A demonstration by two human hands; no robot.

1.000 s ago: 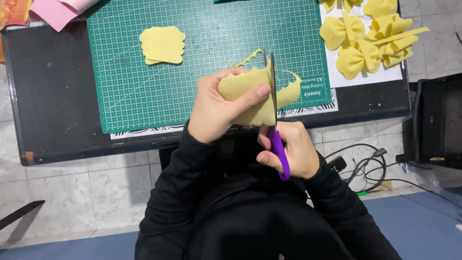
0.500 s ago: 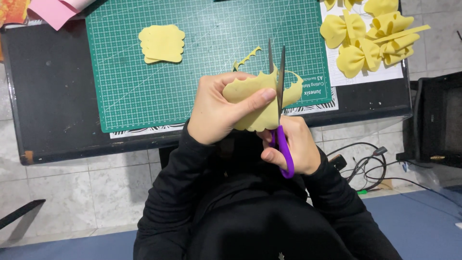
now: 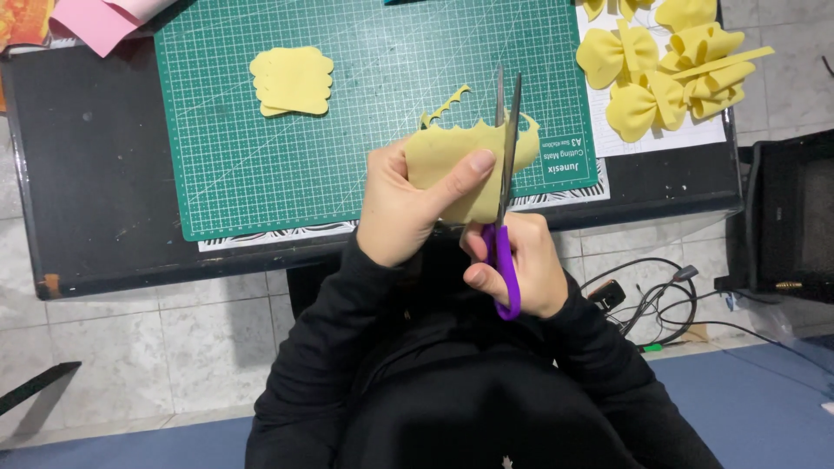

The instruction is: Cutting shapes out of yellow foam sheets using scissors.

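My left hand [image 3: 401, 208] pinches a yellow fabric piece [image 3: 452, 152] with a scalloped top edge, held up over the front edge of the green cutting mat [image 3: 365, 95]. My right hand [image 3: 512, 265] grips purple-handled scissors [image 3: 504, 174] whose blades stand upright and slightly apart through the right part of the fabric. A thin curled yellow offcut [image 3: 445, 106] hangs from the fabric's top.
A stack of scalloped yellow pieces [image 3: 291, 80] lies on the mat's upper left. Several yellow fabric bows [image 3: 660, 65] rest on white paper at the right. Pink sheets [image 3: 95, 22] lie at the top left. The black table [image 3: 95, 174] ends above tiled floor with cables [image 3: 651, 291].
The scissors have shifted to the right along the fabric and their blades have parted slightly. My left hand has turned the fabric a little.
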